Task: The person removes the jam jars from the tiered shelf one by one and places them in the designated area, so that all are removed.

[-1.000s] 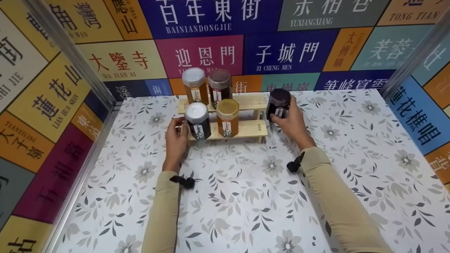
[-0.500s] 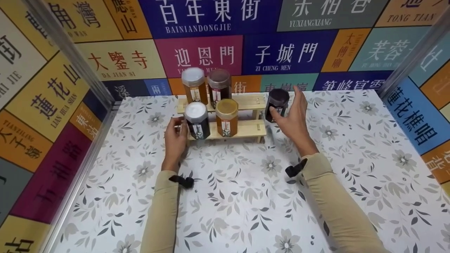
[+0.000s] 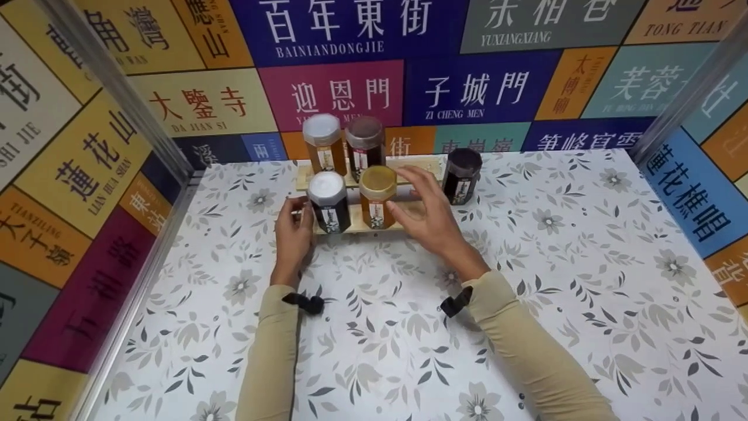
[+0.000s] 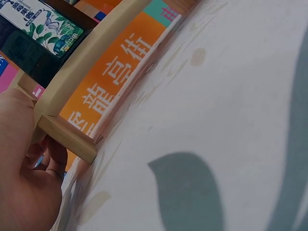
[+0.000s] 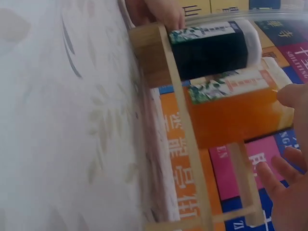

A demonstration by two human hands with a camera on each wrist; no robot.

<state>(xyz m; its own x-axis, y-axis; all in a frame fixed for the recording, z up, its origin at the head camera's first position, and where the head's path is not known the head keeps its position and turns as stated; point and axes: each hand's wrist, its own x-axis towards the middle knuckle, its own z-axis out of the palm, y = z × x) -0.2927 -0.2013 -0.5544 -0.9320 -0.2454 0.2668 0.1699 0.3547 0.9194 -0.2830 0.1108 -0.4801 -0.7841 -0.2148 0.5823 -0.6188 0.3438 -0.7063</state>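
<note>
My left hand (image 3: 294,234) grips the left end of a two-tier wooden rack (image 3: 431,166); in the left wrist view its fingers curl beside the rack's short leg (image 4: 67,138). On the lower tier stand a dark jar with a white lid (image 3: 329,202) and an amber jar with a yellow lid (image 3: 377,204). My right hand (image 3: 435,225) is at the amber jar's right side, fingers spread and thumb close to its wall. The right wrist view shows the thumb overlapping the amber jar (image 5: 231,113) near its lid, with the other fingers apart from it.
The upper tier carries an amber jar with a whitish lid (image 3: 324,149) and a dark red jar (image 3: 366,146). Right of the rack, a dark jar (image 3: 461,178) stands on the floral-patterned table (image 3: 385,327). Colourful lettered panels (image 3: 333,93) rise behind.
My right hand has let go of the dark jar, leaving it on the table right of the rack, and has moved left to the amber jar. My left hand has stayed in place.
</note>
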